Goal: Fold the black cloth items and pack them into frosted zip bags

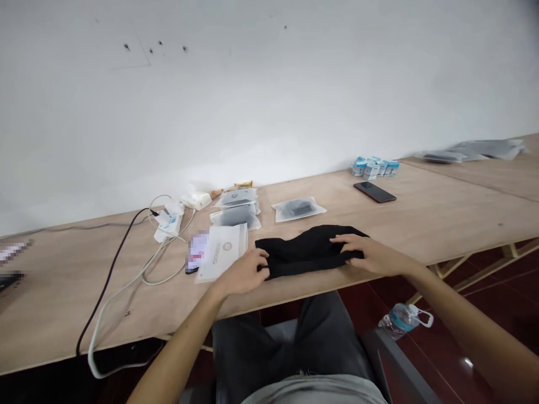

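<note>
A piece of black cloth (303, 249), folded into a long strip with soft wrinkles, lies near the front edge of the table. At its left end, my left hand (244, 273) has its fingers curled round the edge of the fabric. My right hand (360, 251) rests on the other end, fingers spread and stretched over the cloth. Left of the cloth is a white printed plastic bag (225, 255), partly covering a phone (196, 252) with a lit screen. Behind the cloth lies a frosted bag (298, 209) with something dark inside.
Packed frosted bags (236, 213) are stacked at the back. A black phone (374, 192) lies before small blue-white boxes (374, 167). Cables (113, 264) trail over the left front edge. More bags (475, 150) lie far right. A water bottle (400, 320) stands below the table.
</note>
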{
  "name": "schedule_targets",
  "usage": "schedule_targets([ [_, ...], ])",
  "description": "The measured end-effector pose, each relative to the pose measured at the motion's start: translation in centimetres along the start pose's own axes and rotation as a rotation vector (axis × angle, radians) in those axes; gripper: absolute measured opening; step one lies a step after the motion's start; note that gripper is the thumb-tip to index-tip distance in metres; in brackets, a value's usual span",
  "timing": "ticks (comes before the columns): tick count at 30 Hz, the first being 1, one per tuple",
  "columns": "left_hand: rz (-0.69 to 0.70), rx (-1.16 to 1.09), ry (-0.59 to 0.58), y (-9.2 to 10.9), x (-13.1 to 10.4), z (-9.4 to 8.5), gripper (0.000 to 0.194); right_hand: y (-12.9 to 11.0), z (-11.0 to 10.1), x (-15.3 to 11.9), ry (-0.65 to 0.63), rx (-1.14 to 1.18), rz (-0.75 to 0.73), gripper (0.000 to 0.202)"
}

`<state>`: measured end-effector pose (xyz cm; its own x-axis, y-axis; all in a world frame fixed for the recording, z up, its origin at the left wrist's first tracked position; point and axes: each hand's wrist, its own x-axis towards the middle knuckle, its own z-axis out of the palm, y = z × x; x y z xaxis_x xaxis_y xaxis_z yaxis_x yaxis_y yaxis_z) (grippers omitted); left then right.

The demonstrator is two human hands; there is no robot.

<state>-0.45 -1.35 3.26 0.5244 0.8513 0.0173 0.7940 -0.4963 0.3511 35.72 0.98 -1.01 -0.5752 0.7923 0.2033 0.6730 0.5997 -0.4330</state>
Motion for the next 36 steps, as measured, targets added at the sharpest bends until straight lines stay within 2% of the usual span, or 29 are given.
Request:
schedule_targets([
  [2, -0.023, -0.061, 0.038, -0.4, 1.0, -1.2, 0.027, 0.1, -1.1, 1.0, 0.048, 0.015, 0.027, 0.022],
  [4, -0.106, 0.007, 0.126, -0.9, 2.7, -1.6, 0.029, 0.6, -1.4, 2.5, 0.198, -0.070, 0.118, 0.025],
  [7, -0.274, 0.242, 0.260, -1.5, 4.8, -0.6, 0.034, 1.3, -0.2, 4.6, 0.455, -0.309, 0.241, 0.028],
  [9, -0.315, 0.326, 0.223, -1.7, 5.4, 0.4, 0.040, 1.2, 1.4, 5.1, 0.542, -0.408, 0.232, 0.033],
  [11, -0.321, 0.347, 0.120, -1.7, 5.4, 1.1, 0.045, 0.8, 3.1, 5.0, 0.513, -0.428, 0.157, 0.036],
  [13, -0.330, 0.359, 0.053, -1.8, 5.2, 1.4, 0.046, 0.3, 4.5, 4.6, 0.402, -0.414, 0.080, 0.037],
  [15, -0.340, 0.366, 0.029, -2.0, 5.1, 1.4, 0.045, 0.3, 5.4, 4.3, 0.298, -0.401, 0.049, 0.037],
  [17, -0.353, 0.349, 0.024, -2.3, 5.1, 1.2, 0.044, 0.6, 5.8, 4.1, 0.266, -0.395, 0.065, 0.035],
  [22, -0.371, 0.265, 0.012, -3.1, 5.6, 1.0, 0.047, 2.0, 5.5, 4.1, 0.273, -0.394, 0.083, 0.032],
  [27, -0.349, 0.210, -0.009, -2.3, 5.7, 1.5, 0.048, 2.7, 5.5, 4.0, 0.293, -0.397, 0.104, 0.031],
  [31, -0.273, 0.091, 0.013, -2.0, 5.3, 1.9, 0.027, 2.9, 5.5, 3.7, 0.320, -0.397, 0.094, 0.030],
  [33, -0.284, 0.016, 0.041, -2.4, 4.9, 1.1, 0.017, 3.0, 5.2, 3.5, 0.359, -0.391, 0.074, 0.031],
  [36, -0.378, -0.009, 0.111, -3.2, 4.3, -1.6, 0.013, 3.5, 4.2, 3.0, 0.486, -0.364, 0.091, 0.034],
])
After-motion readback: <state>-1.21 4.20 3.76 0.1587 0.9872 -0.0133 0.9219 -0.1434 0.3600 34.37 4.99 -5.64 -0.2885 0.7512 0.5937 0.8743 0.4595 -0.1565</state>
